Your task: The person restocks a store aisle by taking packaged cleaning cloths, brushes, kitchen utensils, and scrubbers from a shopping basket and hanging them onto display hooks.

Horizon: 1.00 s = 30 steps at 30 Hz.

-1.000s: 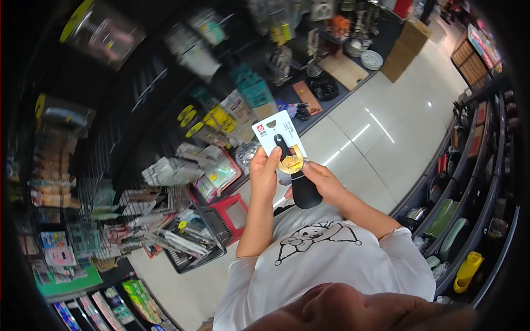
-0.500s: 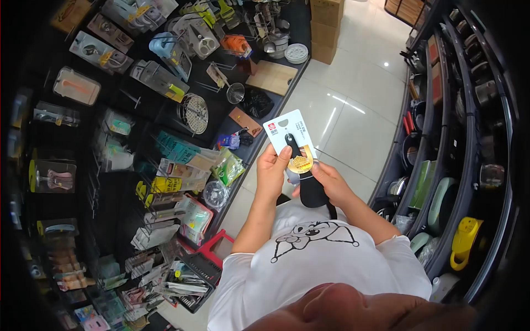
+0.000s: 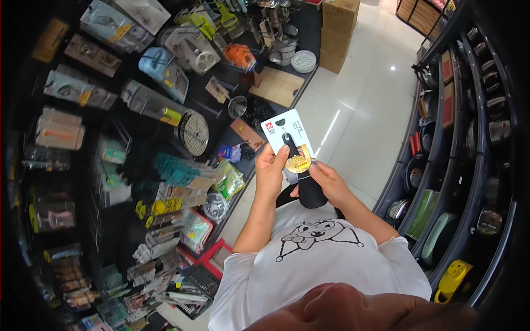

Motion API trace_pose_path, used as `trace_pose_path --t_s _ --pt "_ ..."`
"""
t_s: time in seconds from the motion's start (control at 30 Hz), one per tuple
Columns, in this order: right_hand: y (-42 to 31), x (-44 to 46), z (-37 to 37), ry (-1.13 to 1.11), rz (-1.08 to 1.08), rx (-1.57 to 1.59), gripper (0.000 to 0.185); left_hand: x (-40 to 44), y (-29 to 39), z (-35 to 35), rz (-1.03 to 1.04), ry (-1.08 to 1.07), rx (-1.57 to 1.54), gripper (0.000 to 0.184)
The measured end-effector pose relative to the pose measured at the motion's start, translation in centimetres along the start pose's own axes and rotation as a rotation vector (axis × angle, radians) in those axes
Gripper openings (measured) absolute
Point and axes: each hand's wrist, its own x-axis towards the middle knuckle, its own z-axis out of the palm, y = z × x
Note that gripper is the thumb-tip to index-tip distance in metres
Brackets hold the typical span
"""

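Both hands hold a black utensil (image 3: 312, 193) on a white backing card (image 3: 269, 122), with a round gold label (image 3: 298, 160) across its middle. Its narrow handle lies against the card and its wide, paddle-like end points towards my body. My left hand (image 3: 270, 170) grips the card's left edge, thumb on the front by the handle. On the other side, my right hand (image 3: 328, 181) pinches near the gold label, its thumb beside the wide end. The fingers behind the card are mostly hidden.
To the left, a dark display rack (image 3: 116, 165) carries many packaged kitchen tools on hooks. A cutting board (image 3: 274, 85) and white round strainers (image 3: 303, 62) lie on its ledge. Shelves of pans (image 3: 415, 171) stand on the right. Cardboard boxes (image 3: 338, 36) are stacked beside the tiled aisle (image 3: 353, 127).
My view has shifted slightly, so the rack and shelves sit a little differently. Both hands keep their hold on the carded utensil in nearly the same place.
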Motion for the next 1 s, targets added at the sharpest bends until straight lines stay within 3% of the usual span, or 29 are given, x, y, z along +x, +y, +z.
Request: trace_pose_path --t_s 0.27,0.47,0.6,0.8,1.0 --pt "-7.3 11.1 -2.3 0.093 -0.123 -0.292 0.03 11.6 2.1 -0.5 0.093 0.016 0.059 0.025" --pt "-8.0 17.4 -2.1 0.023 -0.206 -0.147 0.026 16.0 3.5 -1.6 -0.026 0.096 0.089 0.023" --pt "-9.4 20.8 -1.5 0.024 -0.1 -0.077 0.031 17.9 3.2 -2.4 0.108 0.226 0.146 0.02" --pt "-9.2 28.2 -1.5 -0.233 -0.038 -0.157 0.032 19.6 5.4 -3.8 0.228 0.477 0.108 0.016" --pt "-15.6 34.2 -1.4 -0.43 0.052 -0.25 0.03 22.6 6.4 -2.9 0.335 0.622 0.15 0.023"
